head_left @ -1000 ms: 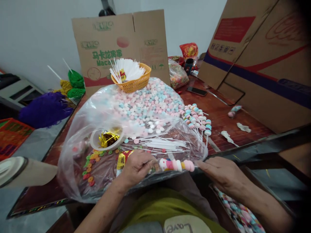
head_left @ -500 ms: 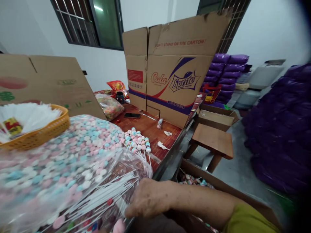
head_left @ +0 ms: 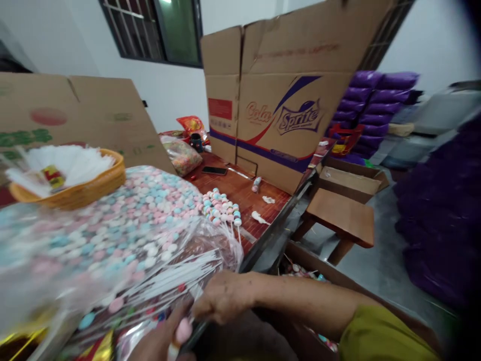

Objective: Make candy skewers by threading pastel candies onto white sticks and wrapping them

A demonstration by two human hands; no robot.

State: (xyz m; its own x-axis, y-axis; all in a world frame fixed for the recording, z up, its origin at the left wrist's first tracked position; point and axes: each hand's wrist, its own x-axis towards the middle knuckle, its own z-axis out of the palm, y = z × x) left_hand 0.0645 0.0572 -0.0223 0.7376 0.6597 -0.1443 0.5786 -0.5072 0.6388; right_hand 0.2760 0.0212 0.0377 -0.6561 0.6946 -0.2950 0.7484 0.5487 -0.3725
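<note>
Low in the head view my left hand (head_left: 160,338) is closed around a pink marshmallow (head_left: 184,330), with a pale piece below it. Close beside it, my right hand (head_left: 223,297) makes a fist at the table's edge; what its fingers pinch is hidden. White sticks (head_left: 176,276) lie in a loose bundle on clear plastic just left of that fist. Beyond them spreads a large heap of pink, blue and white marshmallows (head_left: 150,200). Finished-looking marshmallow skewers (head_left: 221,208) rest at the heap's right end, sticks toward me.
A yellow basket (head_left: 108,183) of white wrappers stands on the heap's left. Tall cartons (head_left: 278,145) rise behind the red table (head_left: 240,200), where a phone (head_left: 214,171) lies. Right of the table are a wooden stool (head_left: 340,215), an open box of skewers (head_left: 300,271) and purple bags (head_left: 376,100).
My view has swung left, so the scene sits further right. My left hand has risen into view with the pink marshmallow beside my right fist. Shiny gold packaging now shows at lower left.
</note>
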